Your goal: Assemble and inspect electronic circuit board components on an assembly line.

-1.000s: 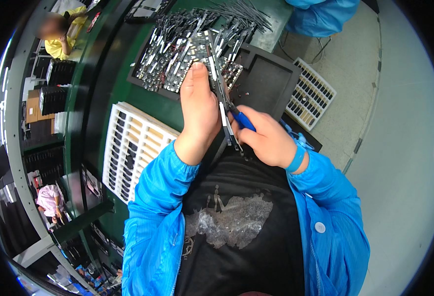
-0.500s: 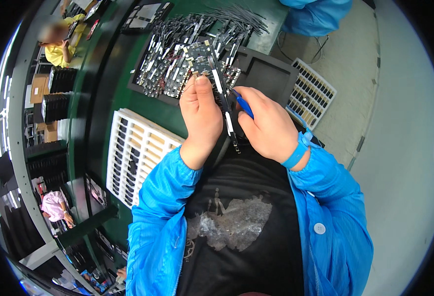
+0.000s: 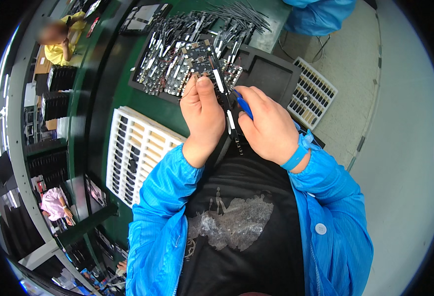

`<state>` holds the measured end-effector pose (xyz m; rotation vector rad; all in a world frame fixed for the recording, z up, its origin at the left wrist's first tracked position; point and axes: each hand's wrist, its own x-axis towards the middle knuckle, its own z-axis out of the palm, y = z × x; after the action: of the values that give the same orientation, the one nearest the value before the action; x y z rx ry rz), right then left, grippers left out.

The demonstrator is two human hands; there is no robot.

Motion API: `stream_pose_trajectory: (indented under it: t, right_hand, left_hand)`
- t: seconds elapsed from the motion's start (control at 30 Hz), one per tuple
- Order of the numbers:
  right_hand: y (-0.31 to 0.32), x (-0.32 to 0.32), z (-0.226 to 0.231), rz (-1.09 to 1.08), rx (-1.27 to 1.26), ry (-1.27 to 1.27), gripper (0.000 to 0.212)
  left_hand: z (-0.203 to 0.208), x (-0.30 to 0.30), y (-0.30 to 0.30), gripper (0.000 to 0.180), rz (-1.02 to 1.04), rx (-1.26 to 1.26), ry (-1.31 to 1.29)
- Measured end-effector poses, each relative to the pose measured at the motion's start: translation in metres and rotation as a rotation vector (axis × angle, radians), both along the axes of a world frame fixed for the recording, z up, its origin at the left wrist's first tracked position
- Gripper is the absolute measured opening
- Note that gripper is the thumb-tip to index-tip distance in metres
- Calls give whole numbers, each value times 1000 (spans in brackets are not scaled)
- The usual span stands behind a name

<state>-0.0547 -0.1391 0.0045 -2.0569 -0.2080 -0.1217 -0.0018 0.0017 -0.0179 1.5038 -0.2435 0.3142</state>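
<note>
Between thumb and fingers, my left hand (image 3: 203,111) grips a dark circuit board (image 3: 197,56) held up in front of me. A long black flex strip with white patches (image 3: 230,118) hangs from the board down between my hands. My right hand (image 3: 271,126) is closed around a blue-handled tool (image 3: 244,105), held close to the right side of the strip. The tool's working end is hard to make out. A blue band circles my right wrist. Behind the board, a black tray (image 3: 137,88) bears a dense heap of similar boards and strips.
To the left on the green bench lies a white slotted tray (image 3: 150,135) with small black parts. Right of the heap is a black recessed tray (image 3: 271,79); beyond it, another white slotted tray (image 3: 320,81). A person in blue sits at the top right; others work at the far left.
Both hands keep nearly the same pose, with the board and tool shifted only slightly. At the far left, the person in yellow has moved a little.
</note>
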Motion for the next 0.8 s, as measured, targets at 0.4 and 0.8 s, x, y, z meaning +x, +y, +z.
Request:
stream_pose_trajectory:
  t: [0.4, 0.8]
  right_hand:
    - [-7, 1, -9, 118, 185, 190, 21]
    - [-6, -4, -20, 159, 864, 701, 12]
  left_hand:
    - [10, -7, -4, 36, -169, -229, 462]
    - [27, -1, -9, 30, -243, -242, 764]
